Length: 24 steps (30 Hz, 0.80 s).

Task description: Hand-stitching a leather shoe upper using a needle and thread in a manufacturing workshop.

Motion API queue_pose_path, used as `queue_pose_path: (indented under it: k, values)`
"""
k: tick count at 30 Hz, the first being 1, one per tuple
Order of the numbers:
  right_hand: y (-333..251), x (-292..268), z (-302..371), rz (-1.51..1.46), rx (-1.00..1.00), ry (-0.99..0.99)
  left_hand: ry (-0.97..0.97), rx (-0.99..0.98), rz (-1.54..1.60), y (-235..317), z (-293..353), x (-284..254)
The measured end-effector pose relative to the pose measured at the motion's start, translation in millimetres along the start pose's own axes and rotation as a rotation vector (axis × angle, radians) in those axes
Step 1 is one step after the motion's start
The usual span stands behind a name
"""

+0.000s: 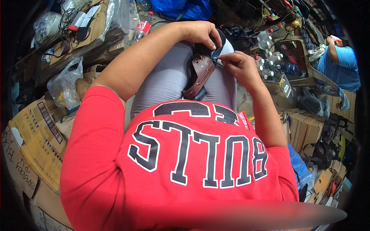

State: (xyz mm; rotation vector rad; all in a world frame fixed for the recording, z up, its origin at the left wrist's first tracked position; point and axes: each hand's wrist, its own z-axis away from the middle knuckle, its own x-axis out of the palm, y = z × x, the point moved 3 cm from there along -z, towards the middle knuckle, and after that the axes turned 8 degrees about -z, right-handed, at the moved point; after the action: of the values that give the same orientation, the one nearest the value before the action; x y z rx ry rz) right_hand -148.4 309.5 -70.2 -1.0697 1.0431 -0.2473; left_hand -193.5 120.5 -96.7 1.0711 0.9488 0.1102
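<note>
A brown leather shoe upper with eyelets and a pale lace along its edge lies on my lap, between my grey-trousered thighs. Dark material shows at its near end and its far end. Beyond it, my left hand is closed on a dark flap at the upper's far end, thumb bent over it. On the right, my right hand pinches thumb and forefinger together close to that flap. What lies in this pinch is too small to make out.
Cardboard boxes and a clear plastic bag are at the left. A red-capped bottle stands beyond my left forearm. Several small bottles sit right of my right hand. Another person in a blue shirt is at the far right.
</note>
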Motion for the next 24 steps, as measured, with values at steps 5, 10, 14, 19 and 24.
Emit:
queue_pose_path:
  k: [5, 10, 14, 19, 24]
  values:
    - [5.4, -0.5, -0.4, -0.082, 0.091, -0.038, -0.016, 0.002, 0.028, 1.0, 3.3, -0.6]
    - [5.1, 2.5, -3.1, 0.0, -0.05, -0.005, -0.016, -0.041, 0.01, 1.2, -0.9, 1.4]
    - [17.2, 1.0, -6.9, -0.086, 0.035, -0.05, -0.033, -0.022, 0.002, -0.3, -5.0, 0.8]
    - [27.3, 0.8, -10.3, -0.293, 0.121, -0.106, -0.059, 0.076, -0.011, -0.6, -0.2, -1.6]
    - [13.4, 9.8, -12.5, -0.148, -0.045, 0.001, 0.043, 0.082, -0.105, 3.4, -1.2, 3.3]
